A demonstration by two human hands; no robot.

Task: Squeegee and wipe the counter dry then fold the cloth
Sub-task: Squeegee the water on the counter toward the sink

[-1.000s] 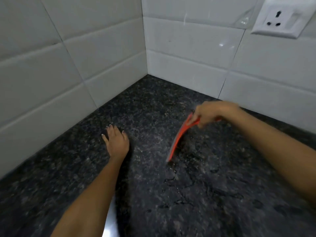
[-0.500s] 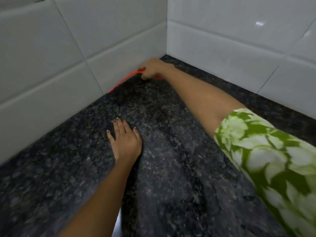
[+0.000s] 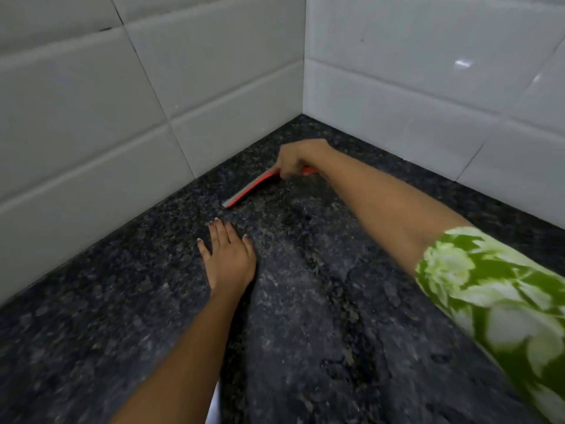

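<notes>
My right hand grips the handle of a red squeegee, whose blade rests on the dark speckled granite counter a short way out from the left tiled wall, near the inner corner. My left hand lies flat on the counter, palm down and fingers apart, just in front of the blade's near tip and not touching it. Wet streaks show on the stone between my two arms. No cloth is in view.
White tiled walls meet at a corner behind the squeegee and bound the counter on the left and back. A green floral sleeve covers my right upper arm at the right edge.
My right hand first carried the squeegee from mid-counter to the left wall near the corner, then pulled the blade away from the wall toward me. My left hand has stayed flat in place.
</notes>
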